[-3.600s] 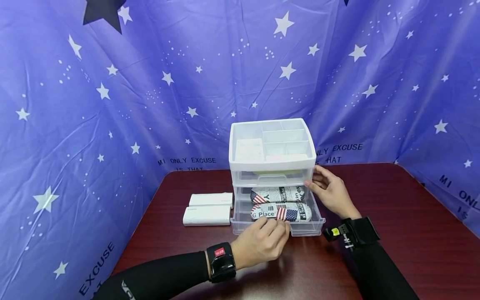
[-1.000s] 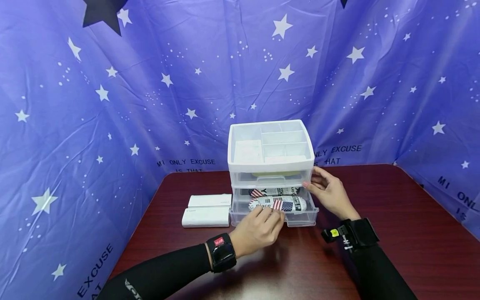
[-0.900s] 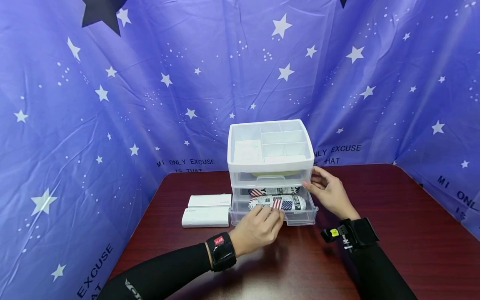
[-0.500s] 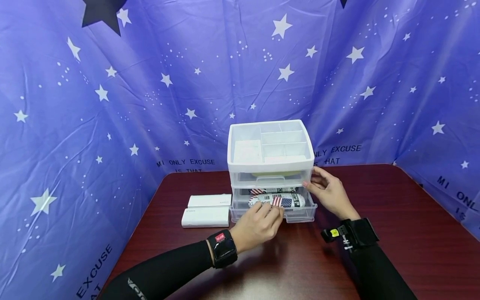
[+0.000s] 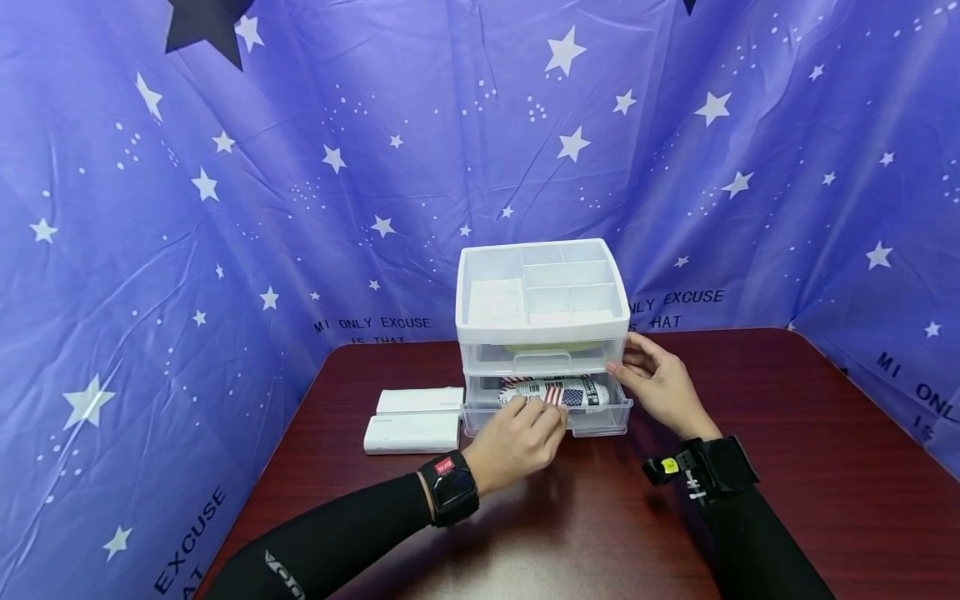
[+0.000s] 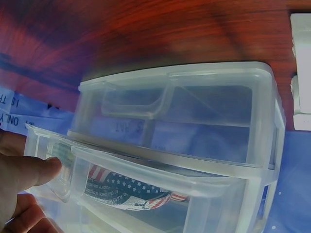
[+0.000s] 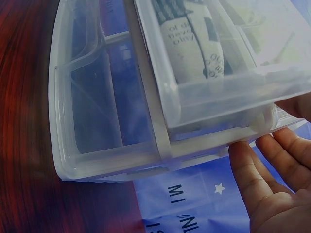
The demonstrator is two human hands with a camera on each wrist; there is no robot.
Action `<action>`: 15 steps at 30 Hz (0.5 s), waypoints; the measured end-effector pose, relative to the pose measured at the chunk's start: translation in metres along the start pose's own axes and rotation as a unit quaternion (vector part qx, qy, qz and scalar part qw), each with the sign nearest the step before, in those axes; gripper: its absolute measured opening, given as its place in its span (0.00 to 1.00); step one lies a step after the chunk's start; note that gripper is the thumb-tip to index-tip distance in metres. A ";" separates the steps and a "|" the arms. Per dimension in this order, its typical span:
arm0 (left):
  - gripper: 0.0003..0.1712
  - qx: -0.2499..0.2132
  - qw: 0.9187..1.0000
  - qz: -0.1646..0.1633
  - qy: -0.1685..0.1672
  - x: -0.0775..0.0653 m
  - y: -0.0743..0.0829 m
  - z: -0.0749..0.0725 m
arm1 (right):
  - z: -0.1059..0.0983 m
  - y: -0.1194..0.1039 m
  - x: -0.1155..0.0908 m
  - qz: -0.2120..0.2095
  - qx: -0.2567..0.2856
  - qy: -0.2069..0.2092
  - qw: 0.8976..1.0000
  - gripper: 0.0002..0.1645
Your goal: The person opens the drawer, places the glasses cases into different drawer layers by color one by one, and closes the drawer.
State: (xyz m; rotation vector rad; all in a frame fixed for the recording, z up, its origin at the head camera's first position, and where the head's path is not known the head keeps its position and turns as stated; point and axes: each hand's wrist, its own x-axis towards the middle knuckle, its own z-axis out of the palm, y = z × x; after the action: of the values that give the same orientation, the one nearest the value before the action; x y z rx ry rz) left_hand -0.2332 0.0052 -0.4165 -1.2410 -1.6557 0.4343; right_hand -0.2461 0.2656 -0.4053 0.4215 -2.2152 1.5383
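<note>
A clear plastic drawer organizer [image 5: 543,333] with a white top stands on the table. Its middle drawer [image 5: 600,425] is partly pulled out. Inside lie rolled bundles [image 5: 581,394] in newspaper-and-flag print; the rear one is mostly hidden. My left hand [image 5: 517,446] grips the drawer's front at the handle, fingers curled. In the left wrist view, the thumb lies against the handle [image 6: 62,182]. My right hand [image 5: 663,387] holds the organizer's right front edge, thumb at the front and fingers along the side [image 7: 214,150].
Two white boxes [image 5: 412,433] lie side by side, touching or nearly touching the organizer's left. The bottom drawer [image 7: 92,107] is closed, and something yellowish [image 5: 555,347] shows in the upper one. A blue star-printed curtain [image 5: 360,167] hangs behind the dark red table [image 5: 780,417].
The middle drawer has slid inward, away from me, with my left hand moving along at its front. The bundles have gone farther under the upper drawer. My right hand has stayed in place.
</note>
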 end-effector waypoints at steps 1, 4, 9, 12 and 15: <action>0.18 0.001 1.000 0.000 -0.001 0.000 0.000 0.001 | 0.000 -0.005 -0.001 0.001 0.001 0.000 1.000 0.33; 0.20 0.009 1.000 0.000 0.002 0.000 -0.002 0.006 | 0.001 -0.014 -0.003 -0.003 0.000 -0.005 1.000 0.33; 0.23 0.019 1.000 -0.001 0.024 0.000 -0.003 0.012 | 0.001 -0.016 -0.003 -0.009 0.000 -0.012 1.000 0.33; 0.22 0.019 1.000 -0.003 0.023 0.001 -0.004 0.014 | 0.000 -0.016 -0.003 -0.005 -0.006 -0.009 1.000 0.33; 0.22 0.023 0.999 -0.001 0.022 0.004 -0.007 0.009 | 0.000 -0.019 -0.003 0.002 -0.015 -0.006 1.000 0.32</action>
State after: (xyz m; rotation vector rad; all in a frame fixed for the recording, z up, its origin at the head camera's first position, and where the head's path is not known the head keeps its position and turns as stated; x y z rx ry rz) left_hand -0.2451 0.0077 -0.4135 -1.2067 -1.6003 0.4380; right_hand -0.2346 0.2591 -0.3919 0.4195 -2.2472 1.5058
